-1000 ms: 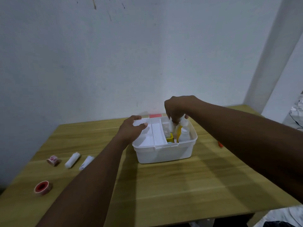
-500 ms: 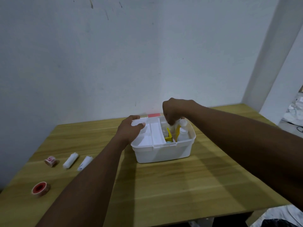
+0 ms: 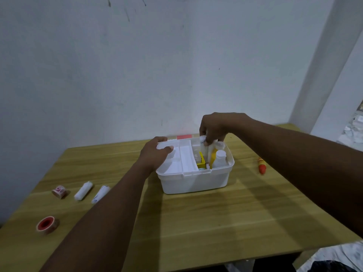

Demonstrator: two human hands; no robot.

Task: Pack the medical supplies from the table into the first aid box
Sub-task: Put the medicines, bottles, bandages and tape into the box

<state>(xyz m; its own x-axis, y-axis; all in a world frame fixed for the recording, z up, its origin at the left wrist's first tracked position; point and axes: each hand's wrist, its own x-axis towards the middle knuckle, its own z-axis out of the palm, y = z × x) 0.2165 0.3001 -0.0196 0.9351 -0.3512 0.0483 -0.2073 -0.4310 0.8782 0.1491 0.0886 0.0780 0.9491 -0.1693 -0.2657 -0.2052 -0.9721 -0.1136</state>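
Box (image 3: pixel 194 181) sits mid-table, as I see it. Left hand (image 3: pixel 155 154) grips tray (image 3: pixel 186 158) at box's 10 o'clock corner. Right hand (image 3: pixel 216 128) pinches white roll (image 3: pixel 203 139) over 1 o'clock compartment, beside bottle (image 3: pixel 220 159). Two bandages (image 3: pixel 83 191), two tapes (image 3: pixel 47 224) at box's 9 o'clock; orange tube (image 3: pixel 261 165) at 3 o'clock.

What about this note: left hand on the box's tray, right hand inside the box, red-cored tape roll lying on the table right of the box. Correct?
One slip: the head view shows the red-cored tape roll lying on the table left of the box, not right. The rest stands.
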